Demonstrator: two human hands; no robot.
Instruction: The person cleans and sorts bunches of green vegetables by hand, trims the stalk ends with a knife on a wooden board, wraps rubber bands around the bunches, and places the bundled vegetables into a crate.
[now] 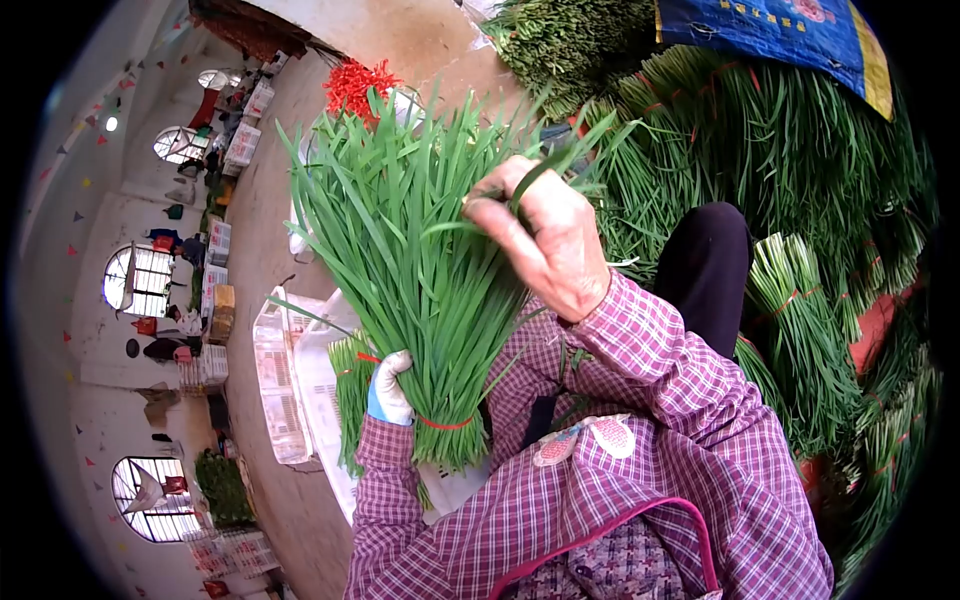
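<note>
Touching left fingers (399, 361): leafy bundle (425, 270)

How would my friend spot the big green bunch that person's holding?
Find the purple checked clothing, low in the picture. Follow its left sleeve up to the gloved left hand, which holds the green bunch. Unlike the bunches piled on the right, it is held up, leaves fanning wide.

Purple checked sleeves (655, 350), pink piping (680, 502) and 1 white glove (388, 393) are worn.
</note>
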